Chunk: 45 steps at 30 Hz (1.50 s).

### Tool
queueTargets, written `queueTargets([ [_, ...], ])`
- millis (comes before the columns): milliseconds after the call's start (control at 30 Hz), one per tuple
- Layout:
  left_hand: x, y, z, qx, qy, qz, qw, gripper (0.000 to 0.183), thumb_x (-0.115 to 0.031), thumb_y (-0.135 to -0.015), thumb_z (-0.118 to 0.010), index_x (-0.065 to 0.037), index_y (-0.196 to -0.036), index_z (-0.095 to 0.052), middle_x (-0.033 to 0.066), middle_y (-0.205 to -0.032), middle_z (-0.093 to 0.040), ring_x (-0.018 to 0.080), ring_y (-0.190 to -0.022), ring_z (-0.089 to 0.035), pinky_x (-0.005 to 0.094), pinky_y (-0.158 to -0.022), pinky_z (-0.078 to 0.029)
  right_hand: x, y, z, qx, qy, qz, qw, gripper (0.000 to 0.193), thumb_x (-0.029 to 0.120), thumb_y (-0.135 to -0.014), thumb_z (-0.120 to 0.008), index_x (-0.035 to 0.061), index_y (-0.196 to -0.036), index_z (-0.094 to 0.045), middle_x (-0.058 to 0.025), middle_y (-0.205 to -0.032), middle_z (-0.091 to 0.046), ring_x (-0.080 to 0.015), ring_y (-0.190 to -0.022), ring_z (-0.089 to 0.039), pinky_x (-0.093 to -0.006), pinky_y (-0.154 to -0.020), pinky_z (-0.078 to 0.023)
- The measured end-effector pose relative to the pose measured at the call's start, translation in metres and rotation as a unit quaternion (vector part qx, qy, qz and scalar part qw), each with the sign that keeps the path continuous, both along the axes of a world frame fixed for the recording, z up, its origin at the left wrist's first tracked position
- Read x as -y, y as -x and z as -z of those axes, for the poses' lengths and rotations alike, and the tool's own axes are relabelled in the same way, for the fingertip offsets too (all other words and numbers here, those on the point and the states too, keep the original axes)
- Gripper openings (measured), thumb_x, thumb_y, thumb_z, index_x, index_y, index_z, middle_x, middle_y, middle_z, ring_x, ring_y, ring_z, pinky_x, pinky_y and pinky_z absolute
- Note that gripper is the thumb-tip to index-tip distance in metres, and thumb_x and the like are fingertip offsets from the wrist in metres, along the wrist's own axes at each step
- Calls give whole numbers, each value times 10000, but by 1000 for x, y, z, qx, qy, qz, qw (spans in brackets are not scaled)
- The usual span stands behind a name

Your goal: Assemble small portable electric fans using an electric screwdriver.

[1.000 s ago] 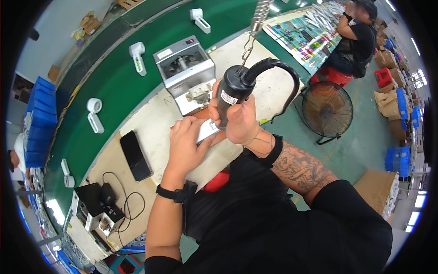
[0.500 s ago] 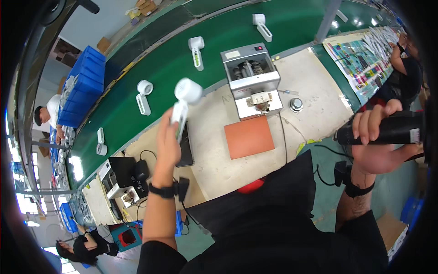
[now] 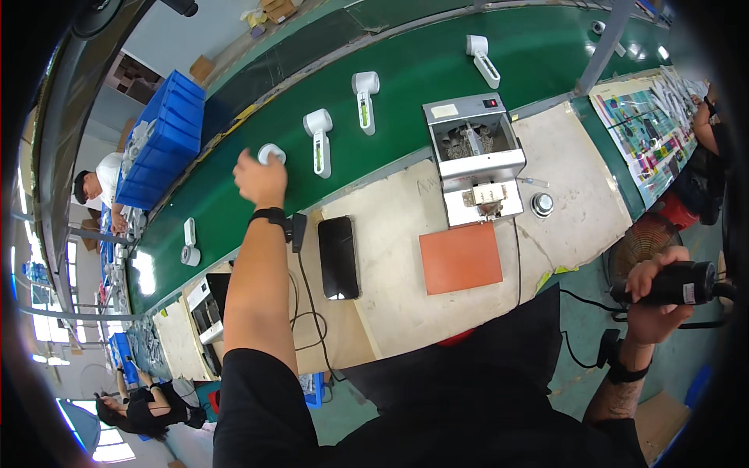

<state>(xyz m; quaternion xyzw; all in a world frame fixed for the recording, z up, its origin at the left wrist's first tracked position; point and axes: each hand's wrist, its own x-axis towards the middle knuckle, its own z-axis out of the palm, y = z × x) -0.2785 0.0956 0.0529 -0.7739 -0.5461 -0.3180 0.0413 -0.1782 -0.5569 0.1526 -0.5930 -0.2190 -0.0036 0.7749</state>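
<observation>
On the green conveyor belt (image 3: 222,214), my left hand (image 3: 261,181) lies over a white handheld fan (image 3: 271,151). Its fingers bend around the handle, which they cover; the round head shows past them. To the right of it, another white handheld fan (image 3: 321,144) lies on the belt near the bench edge. Low at the right, my right hand (image 3: 654,300) is wrapped round a black cylindrical electric screwdriver (image 3: 677,283), held off the bench. A metal screw feeder (image 3: 473,160) with loose screws in its tray stands on the bench, an orange mat (image 3: 460,259) before it.
More handheld fans (image 3: 365,101) lie along the belt. A black phone (image 3: 338,257) and a round metal-topped container (image 3: 541,205) rest on the bench. Cables hang near my arms. A blue crate (image 3: 162,140) stands beyond the belt at left. Other people work at both sides.
The fan that my left hand held up now lies on the belt. My left hand has moved left onto another fan. My right hand keeps the screwdriver, now slightly lower in view.
</observation>
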Motion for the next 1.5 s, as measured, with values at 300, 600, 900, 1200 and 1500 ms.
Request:
queueTargets([
  [300,-60,63,38,11,143,71,987,444,-379,-996,-655,9,-1203,-721,258,-1095,-764,429,-1036,-737,489,-924,-573,-31,8,5,-7,-7,-44,999,888,847,-887,-604,41,-1196,-396,-16,-745,-496,-120,-619,-491,-272,-617,-432],
  [600,98,93,-10,240,229,365,870,296,-189,-1076,-617,34,-1259,-683,68,-1053,-729,137,-971,-646,316,-870,-524,-73,26,6,1,-31,-71,997,864,829,-878,-635,48,-1199,-448,-32,-727,-511,-150,-608,-511,-317,-604,-447],
  [900,317,84,-32,125,457,565,675,310,-110,-992,-694,7,-1280,-694,194,-1085,-756,352,-996,-745,390,-902,-565,-178,-16,-13,29,-144,-203,968,980,944,-846,-479,55,-1259,-493,-58,-766,-579,-164,-667,-577,-339,-650,-492],
  [1200,338,31,-4,41,151,594,789,278,-83,-874,-759,-66,-1151,-749,89,-1084,-736,326,-1018,-648,428,-917,-512,-219,-20,23,61,-81,-128,987,796,784,-959,-562,18,-1174,-533,-68,-743,-593,-126,-634,-561,-274,-604,-477],
  [1500,351,33,3,70,128,616,774,225,-150,-873,-786,-120,-1093,-757,21,-1082,-727,255,-1030,-627,410,-865,-461,-213,-21,40,34,-52,-112,992,749,745,-1008,-510,14,-1172,-519,-55,-729,-588,-119,-623,-557,-268,-590,-475],
])
